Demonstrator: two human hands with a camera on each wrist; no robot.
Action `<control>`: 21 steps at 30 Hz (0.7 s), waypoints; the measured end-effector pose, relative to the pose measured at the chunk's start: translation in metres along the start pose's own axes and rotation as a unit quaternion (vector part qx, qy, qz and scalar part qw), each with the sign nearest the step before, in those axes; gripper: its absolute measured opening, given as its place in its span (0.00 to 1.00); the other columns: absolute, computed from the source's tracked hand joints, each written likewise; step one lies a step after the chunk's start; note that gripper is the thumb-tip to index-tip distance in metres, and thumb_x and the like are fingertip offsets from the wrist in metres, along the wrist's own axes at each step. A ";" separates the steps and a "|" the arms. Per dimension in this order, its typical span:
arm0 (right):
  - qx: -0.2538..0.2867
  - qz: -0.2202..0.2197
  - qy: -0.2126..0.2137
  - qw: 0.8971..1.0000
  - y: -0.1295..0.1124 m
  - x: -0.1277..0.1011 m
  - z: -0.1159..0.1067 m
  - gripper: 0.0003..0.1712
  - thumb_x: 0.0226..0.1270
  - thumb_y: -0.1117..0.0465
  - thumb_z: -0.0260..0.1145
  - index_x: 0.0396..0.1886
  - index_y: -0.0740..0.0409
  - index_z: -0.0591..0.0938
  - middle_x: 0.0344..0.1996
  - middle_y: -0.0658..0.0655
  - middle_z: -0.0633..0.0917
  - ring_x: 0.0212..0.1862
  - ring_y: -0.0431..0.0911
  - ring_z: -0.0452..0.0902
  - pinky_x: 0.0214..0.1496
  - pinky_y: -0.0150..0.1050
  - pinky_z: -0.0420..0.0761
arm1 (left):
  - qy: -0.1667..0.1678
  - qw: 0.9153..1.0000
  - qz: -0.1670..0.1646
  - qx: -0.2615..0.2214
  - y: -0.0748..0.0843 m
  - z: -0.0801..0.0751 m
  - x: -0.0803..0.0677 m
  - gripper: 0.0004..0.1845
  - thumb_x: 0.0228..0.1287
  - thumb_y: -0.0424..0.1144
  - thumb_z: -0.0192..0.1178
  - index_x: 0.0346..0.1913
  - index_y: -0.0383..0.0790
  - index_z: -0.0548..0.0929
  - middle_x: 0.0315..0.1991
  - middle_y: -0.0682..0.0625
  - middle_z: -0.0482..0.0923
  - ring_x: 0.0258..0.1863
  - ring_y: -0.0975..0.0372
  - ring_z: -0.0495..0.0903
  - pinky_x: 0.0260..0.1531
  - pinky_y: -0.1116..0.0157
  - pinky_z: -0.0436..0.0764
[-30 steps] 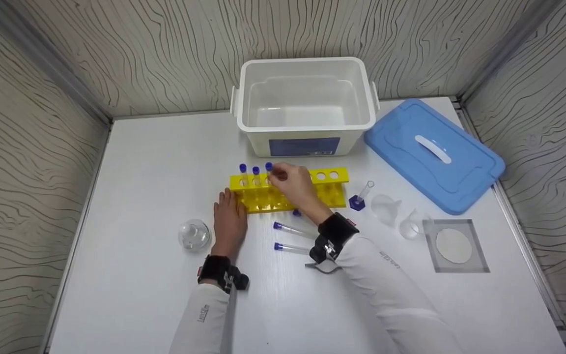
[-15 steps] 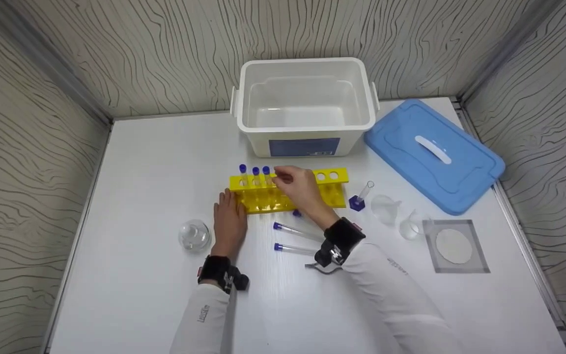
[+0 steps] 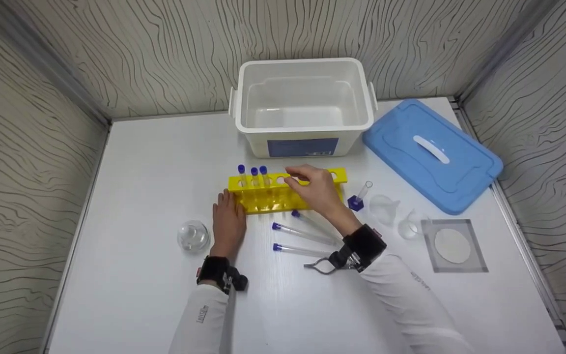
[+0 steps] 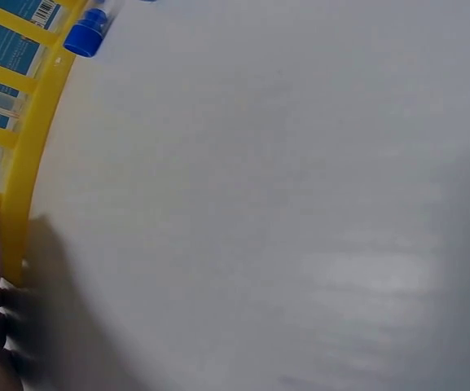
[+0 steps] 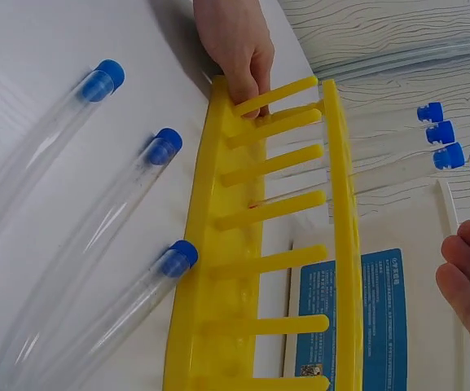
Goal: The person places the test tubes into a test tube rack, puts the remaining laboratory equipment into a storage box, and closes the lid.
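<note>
A yellow test tube rack (image 3: 288, 199) stands mid-table, with blue-capped test tubes (image 5: 446, 155) in its left holes. My left hand (image 3: 229, 223) is at the rack's left end. Its thumb lies on the base and its fingers lie along the outside, as the right wrist view also shows. Over the middle of the rack hovers my right hand (image 3: 318, 189), loosely curled, with nothing between thumb and fingers. It is apart from the tube caps. In front of the rack lie more capped tubes (image 3: 302, 232), their far ends partly hidden by my right wrist.
Behind the rack stands a white bin (image 3: 302, 130), with its blue lid (image 3: 433, 157) to the right. A small cylinder on a purple base (image 3: 356, 202), a funnel (image 3: 383, 209), a beaker (image 3: 408, 228) and filter paper (image 3: 452, 246) are at right. A glass vessel (image 3: 193, 237) stands left; metal tongs (image 3: 323, 266) lie in front.
My right hand has let go of the third tube, which now leans in its hole, and has moved right and away from it. My left hand stays at the rack's end.
</note>
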State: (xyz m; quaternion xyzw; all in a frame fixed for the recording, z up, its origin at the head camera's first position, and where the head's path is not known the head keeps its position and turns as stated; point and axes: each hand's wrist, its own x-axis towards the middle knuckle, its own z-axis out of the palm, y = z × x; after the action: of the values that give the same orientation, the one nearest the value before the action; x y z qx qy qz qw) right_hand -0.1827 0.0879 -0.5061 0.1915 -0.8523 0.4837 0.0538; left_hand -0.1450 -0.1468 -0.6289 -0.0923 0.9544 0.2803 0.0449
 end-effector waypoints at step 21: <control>-0.160 -0.082 -0.075 0.981 0.035 -0.049 -0.018 0.10 0.63 0.58 0.71 0.41 0.58 0.88 0.35 0.56 0.90 0.37 0.48 0.86 0.41 0.40 0.88 | -0.013 1.000 -0.003 -0.009 -0.003 0.001 -0.002 0.32 0.80 0.49 0.33 0.78 0.37 0.50 0.81 0.43 0.44 0.82 0.51 0.43 0.81 0.50 0.41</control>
State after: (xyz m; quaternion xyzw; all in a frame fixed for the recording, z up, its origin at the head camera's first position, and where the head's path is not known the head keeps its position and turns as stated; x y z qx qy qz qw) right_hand -0.1526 0.1325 -0.5387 0.2857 -0.9015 0.3197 0.0594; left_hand -0.1428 -0.1484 -0.6308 -0.0919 0.9508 0.2901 0.0576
